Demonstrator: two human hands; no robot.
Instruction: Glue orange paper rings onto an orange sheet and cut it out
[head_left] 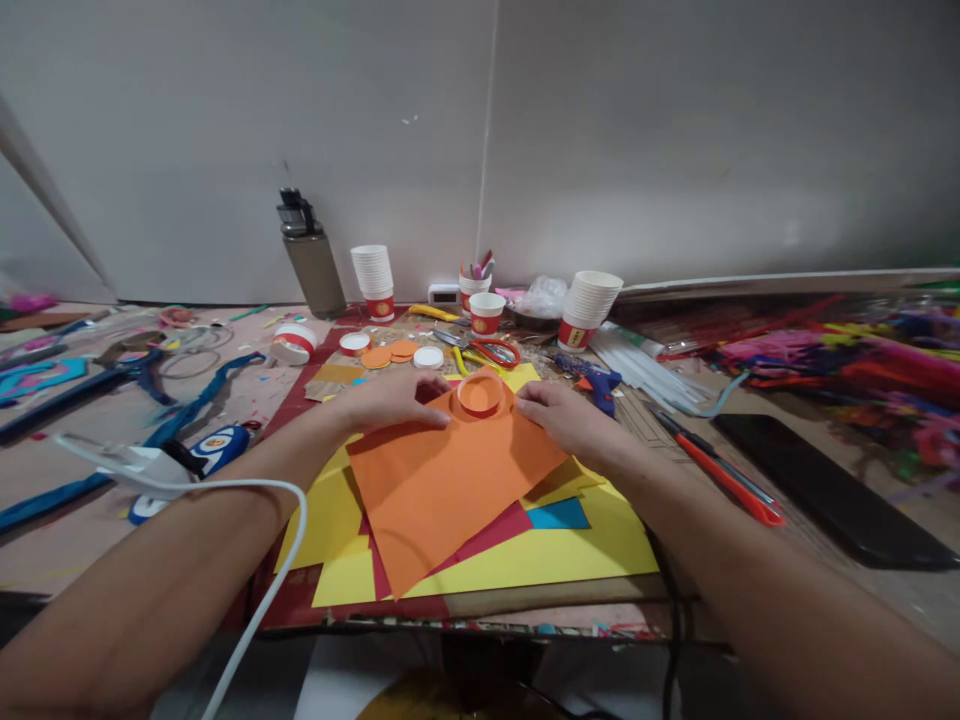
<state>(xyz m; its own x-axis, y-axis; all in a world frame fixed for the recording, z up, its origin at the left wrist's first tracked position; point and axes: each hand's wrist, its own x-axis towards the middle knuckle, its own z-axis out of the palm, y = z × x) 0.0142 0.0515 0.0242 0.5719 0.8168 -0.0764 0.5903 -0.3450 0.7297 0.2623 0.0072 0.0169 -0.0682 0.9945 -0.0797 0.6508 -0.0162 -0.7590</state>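
Observation:
An orange paper sheet (450, 490) lies over yellow sheets (600, 540), with red and blue paper showing between. Near its far corner rests a short red-rimmed ring cut from a paper cup (480, 396), orange visible inside it. My left hand (409, 397) is at the sheet's upper left edge, fingers apart, just left of the ring. On the other side, my right hand (555, 410) touches the sheet's upper right edge with thumb and fingers together. Beyond the ring are orange discs (386, 354), a white-topped cup piece (428, 358) and scissors (495, 351).
Stacked paper cups (373, 275) and a bottle (313, 265) stand near the wall, another stack (589, 305) farther right. A glue gun (600, 386), box cutter (720, 470) and black phone (832, 490) lie right. A white cable (296, 540) crosses my left forearm.

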